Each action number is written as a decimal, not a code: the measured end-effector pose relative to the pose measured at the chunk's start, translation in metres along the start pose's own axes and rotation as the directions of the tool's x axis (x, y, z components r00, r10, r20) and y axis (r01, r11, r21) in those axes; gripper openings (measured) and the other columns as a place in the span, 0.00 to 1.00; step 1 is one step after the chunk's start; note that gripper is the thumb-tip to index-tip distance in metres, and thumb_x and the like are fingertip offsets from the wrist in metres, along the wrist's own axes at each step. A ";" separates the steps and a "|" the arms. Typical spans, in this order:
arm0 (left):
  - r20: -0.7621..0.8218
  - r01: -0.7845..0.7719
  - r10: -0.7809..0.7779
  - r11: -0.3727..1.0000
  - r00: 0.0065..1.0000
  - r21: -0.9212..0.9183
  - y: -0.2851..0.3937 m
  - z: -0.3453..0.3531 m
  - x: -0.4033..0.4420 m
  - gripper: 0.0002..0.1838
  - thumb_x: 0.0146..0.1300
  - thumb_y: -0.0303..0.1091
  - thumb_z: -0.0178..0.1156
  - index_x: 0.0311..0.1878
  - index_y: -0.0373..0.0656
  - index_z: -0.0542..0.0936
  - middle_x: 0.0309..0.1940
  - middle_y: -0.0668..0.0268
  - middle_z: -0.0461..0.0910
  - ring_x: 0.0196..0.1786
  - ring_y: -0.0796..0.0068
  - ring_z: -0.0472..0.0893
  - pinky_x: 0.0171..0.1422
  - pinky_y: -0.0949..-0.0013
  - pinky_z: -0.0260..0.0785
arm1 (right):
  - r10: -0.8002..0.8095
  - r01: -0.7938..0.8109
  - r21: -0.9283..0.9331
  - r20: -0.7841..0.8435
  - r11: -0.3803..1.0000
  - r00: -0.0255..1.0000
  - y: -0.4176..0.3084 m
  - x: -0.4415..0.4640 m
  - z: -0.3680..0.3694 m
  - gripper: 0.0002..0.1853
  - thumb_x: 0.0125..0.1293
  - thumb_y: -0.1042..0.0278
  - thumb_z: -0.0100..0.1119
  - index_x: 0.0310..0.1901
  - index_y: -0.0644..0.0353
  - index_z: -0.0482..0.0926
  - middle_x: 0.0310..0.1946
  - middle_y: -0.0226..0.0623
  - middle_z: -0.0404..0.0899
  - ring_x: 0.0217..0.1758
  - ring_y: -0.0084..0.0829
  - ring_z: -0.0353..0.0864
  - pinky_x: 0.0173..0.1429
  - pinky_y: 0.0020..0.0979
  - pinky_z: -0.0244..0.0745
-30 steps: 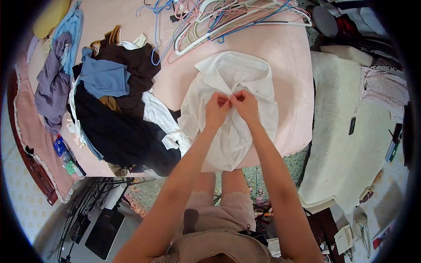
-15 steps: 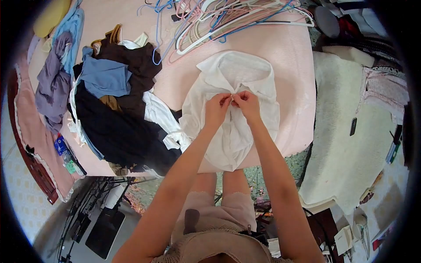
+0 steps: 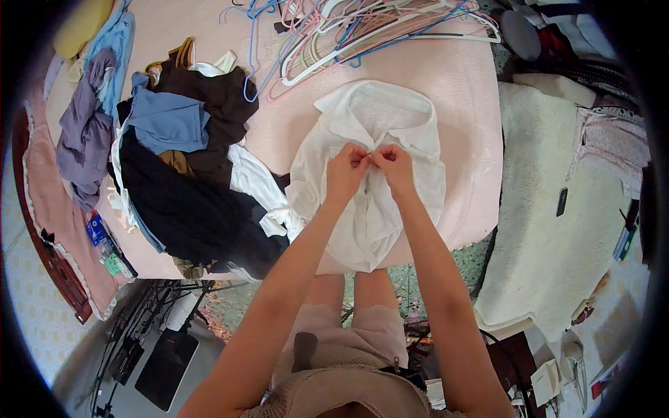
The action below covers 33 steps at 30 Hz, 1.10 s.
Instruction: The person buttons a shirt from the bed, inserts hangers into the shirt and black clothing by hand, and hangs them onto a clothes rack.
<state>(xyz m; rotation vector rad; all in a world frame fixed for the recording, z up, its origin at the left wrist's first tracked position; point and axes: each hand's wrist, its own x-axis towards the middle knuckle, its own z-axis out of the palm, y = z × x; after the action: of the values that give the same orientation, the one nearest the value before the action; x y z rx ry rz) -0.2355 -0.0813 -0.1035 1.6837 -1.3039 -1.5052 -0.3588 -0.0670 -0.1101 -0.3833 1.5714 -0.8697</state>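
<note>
A white collared shirt (image 3: 390, 118) lies on the pink-covered table in front of me, its collar pointing away and its front facing up. My left hand (image 3: 348, 167) pinches one edge of the shirt's front opening, just below the collar. Right beside it, my right hand (image 3: 394, 166) pinches the other edge, so the fingertips of both hands nearly meet. The fingers hide whatever button or buttonhole may be between them. Below the hands, the placket runs down toward the table's near edge.
A heap of dark clothes (image 3: 202, 209) with a blue garment (image 3: 167, 122) on top lies to the left. Tangled hangers (image 3: 348, 49) cover the table's far side. On the right stands a seat with a cream fleece cover (image 3: 536, 209). A purple garment (image 3: 83, 139) lies far left.
Both hands stay at the shirt's front opening, with only slight shifts of the fingers. The fingertips seem a touch farther apart. The shirt keeps its place.
</note>
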 end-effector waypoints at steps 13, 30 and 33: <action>0.148 0.030 -0.045 0.995 0.988 0.097 -0.002 -0.007 0.007 0.08 0.56 0.30 0.59 0.37 0.37 0.77 0.30 0.63 0.80 0.35 0.76 0.79 0.40 0.73 0.69 | -0.040 0.041 -0.005 0.050 0.999 0.998 0.001 0.001 -0.006 0.12 0.54 0.74 0.58 0.40 0.67 0.74 0.31 0.32 0.77 0.32 0.20 0.75 0.37 0.21 0.71; 0.024 -0.057 0.052 0.967 0.998 0.250 0.008 -0.025 0.032 0.12 0.54 0.34 0.61 0.39 0.39 0.77 0.34 0.64 0.76 0.38 0.69 0.74 0.44 0.69 0.65 | -0.352 0.360 -0.585 0.133 0.727 0.926 -0.028 0.015 -0.018 0.10 0.52 0.73 0.59 0.38 0.61 0.74 0.31 0.35 0.77 0.33 0.31 0.77 0.38 0.30 0.72; -0.198 -0.272 0.397 0.844 0.896 0.463 0.030 -0.029 0.062 0.14 0.50 0.33 0.62 0.40 0.41 0.75 0.34 0.63 0.74 0.40 0.62 0.73 0.48 0.65 0.65 | -0.597 0.408 -0.687 -0.046 0.601 0.801 -0.050 0.034 -0.018 0.11 0.52 0.72 0.59 0.39 0.59 0.74 0.33 0.35 0.75 0.36 0.33 0.76 0.40 0.32 0.71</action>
<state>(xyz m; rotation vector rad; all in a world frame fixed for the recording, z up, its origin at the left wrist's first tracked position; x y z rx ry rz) -0.2224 -0.1542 -0.0980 1.7238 -1.7412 -0.7690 -0.3941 -0.1174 -0.0987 -1.3340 2.0555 -0.7876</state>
